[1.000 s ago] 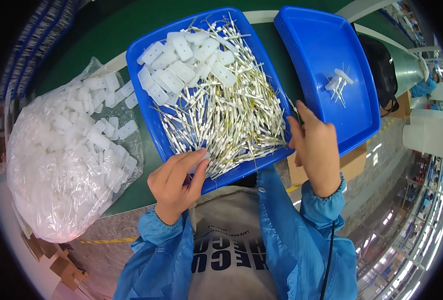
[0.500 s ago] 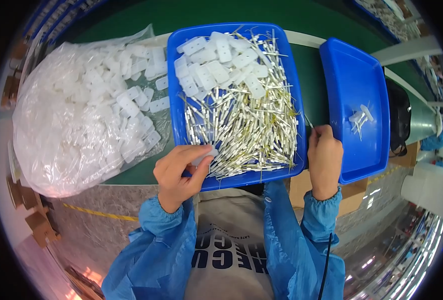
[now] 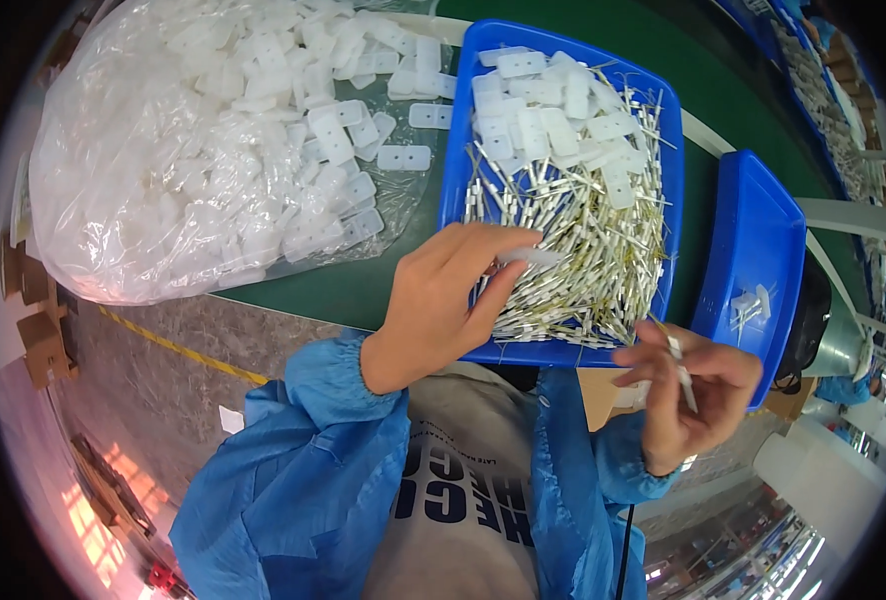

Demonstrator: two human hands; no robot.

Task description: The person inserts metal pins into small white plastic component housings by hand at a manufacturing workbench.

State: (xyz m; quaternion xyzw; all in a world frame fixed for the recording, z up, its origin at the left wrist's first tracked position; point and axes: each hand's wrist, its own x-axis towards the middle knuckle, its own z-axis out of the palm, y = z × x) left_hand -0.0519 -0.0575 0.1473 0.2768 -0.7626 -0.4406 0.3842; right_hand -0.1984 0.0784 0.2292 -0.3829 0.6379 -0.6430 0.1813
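Hands (image 3: 443, 300) (image 3: 698, 395) hold one plate (image 3: 531, 257), one pin (image 3: 679, 370).

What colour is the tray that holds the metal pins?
Blue. The tray shows best in the head view, on the green table.

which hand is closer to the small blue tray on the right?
Right. The right hand holds a thin metal pin just below and left of the small blue tray. The left hand is further left, over the big blue tray.
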